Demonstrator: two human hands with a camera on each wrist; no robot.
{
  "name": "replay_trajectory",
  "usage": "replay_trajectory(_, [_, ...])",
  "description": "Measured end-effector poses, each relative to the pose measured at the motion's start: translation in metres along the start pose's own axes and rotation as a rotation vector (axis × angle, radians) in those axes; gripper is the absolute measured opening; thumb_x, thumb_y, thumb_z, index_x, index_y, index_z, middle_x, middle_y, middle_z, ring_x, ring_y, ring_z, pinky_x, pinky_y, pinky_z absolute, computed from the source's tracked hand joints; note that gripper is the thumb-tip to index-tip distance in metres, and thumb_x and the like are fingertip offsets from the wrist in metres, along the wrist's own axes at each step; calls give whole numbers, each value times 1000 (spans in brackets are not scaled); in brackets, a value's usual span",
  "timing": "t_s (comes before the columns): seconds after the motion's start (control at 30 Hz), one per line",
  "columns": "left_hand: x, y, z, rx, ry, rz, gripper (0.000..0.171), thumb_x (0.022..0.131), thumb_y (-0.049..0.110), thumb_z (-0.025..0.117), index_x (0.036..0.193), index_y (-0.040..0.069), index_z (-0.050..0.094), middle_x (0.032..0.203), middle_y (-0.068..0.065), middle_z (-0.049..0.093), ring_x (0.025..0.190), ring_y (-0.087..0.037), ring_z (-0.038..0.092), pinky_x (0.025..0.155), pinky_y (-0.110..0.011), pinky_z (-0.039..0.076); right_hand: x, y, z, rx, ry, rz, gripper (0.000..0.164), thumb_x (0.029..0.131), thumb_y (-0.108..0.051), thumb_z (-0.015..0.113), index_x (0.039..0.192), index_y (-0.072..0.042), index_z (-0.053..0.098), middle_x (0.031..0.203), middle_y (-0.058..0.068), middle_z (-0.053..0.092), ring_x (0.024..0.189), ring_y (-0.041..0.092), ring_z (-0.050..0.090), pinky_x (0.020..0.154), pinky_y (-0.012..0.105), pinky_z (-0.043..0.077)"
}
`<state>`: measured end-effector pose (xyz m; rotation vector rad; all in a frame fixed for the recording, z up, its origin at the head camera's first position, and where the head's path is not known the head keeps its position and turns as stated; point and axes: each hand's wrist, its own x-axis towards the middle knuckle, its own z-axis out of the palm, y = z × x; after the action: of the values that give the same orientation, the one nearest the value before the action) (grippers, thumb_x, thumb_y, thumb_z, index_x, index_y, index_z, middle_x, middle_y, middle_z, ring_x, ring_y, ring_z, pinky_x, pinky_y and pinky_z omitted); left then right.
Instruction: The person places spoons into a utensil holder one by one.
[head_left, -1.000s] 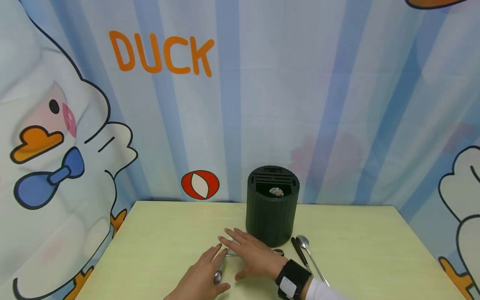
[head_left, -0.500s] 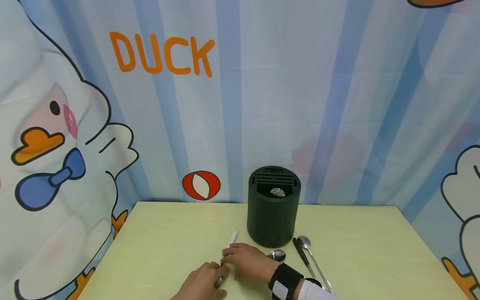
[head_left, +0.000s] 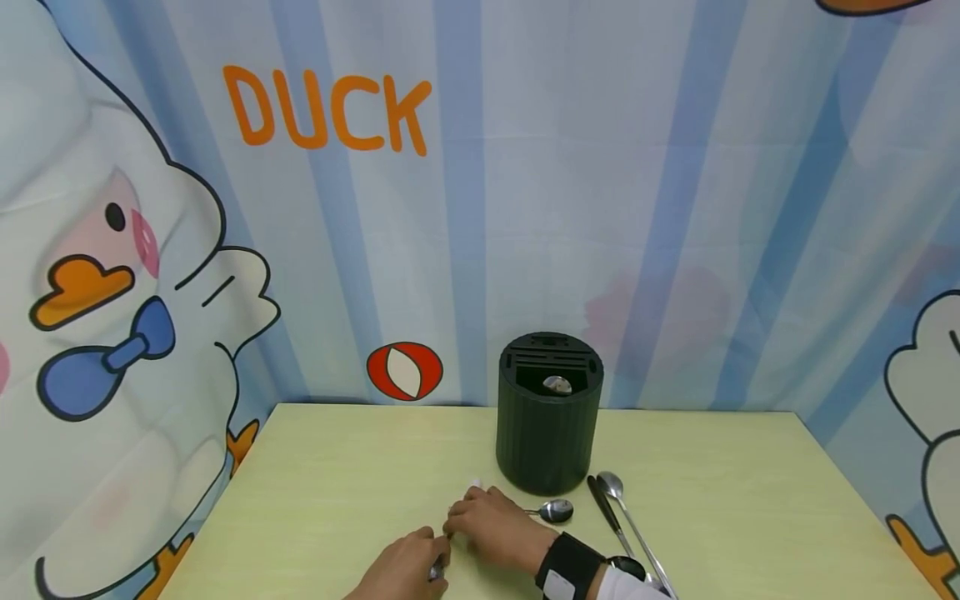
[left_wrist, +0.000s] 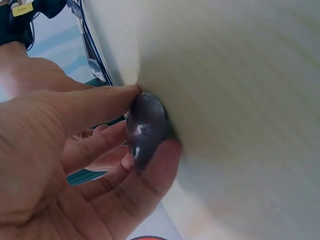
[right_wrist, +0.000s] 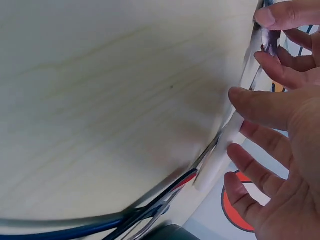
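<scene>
My left hand (head_left: 405, 565) pinches the bowl of a metal spoon (left_wrist: 146, 127) between thumb and fingers, close to the tabletop. The spoon's white handle (right_wrist: 220, 152) slants away toward the back. My right hand (head_left: 498, 527) has its thumb and index finger on that handle near the metal stem, its other fingers spread loosely in the right wrist view. In the head view the fingers hide most of this spoon. Just right of my right hand lies another metal spoon (head_left: 556, 511), its stem partly covered by the hand.
A dark green ribbed utensil holder (head_left: 550, 433) stands behind my hands, with a spoon bowl (head_left: 557, 385) showing inside. To its right lie a black-handled utensil (head_left: 606, 505) and a long-stemmed spoon (head_left: 611, 485) on the pale yellow table (head_left: 352, 458). A duck-print curtain (head_left: 525, 208) hangs behind.
My hands have drawn lower and their outstretched fingers have curled in onto the white-handled spoon. The handle has shifted slightly. The spoon beside my right hand is now more exposed.
</scene>
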<state>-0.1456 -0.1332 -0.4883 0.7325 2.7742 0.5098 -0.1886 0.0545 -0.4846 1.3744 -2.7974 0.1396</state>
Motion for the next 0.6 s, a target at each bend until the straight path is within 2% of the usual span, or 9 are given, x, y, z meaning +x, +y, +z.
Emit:
replay_trajectory(0.07, [-1,0,0,-5,11,11,8,83,11,75,83,13,68,73,7,53,60,-3,45,54,-18,40,0,-2,-1,-22,7,4,31,89,-13,72,114,-31,71,115,-15,69,103,6,57,81,26,49])
replay_trajectory(0.2, [-3,0,2,-15,55,50,14,84,-1,71,82,12,65,70,6,57,58,-2,46,53,-17,40,-2,-3,-1,-70,23,20,27,89,-14,71,111,-31,72,111,-16,70,100,6,57,79,25,47])
replay_trajectory(0.4, [-7,-3,-1,43,109,64,21,79,-6,69,91,12,66,74,5,61,59,-2,46,52,-19,39,-6,-3,0,-113,35,64,23,88,-13,71,104,-31,74,99,-14,69,91,7,57,72,23,41])
replay_trajectory(0.6, [-11,-8,-6,64,256,87,29,77,-6,66,93,17,67,76,6,65,56,-2,45,49,-20,34,-10,1,-1,-122,69,112,22,88,-11,70,98,-30,75,88,-13,68,79,6,59,67,22,39])
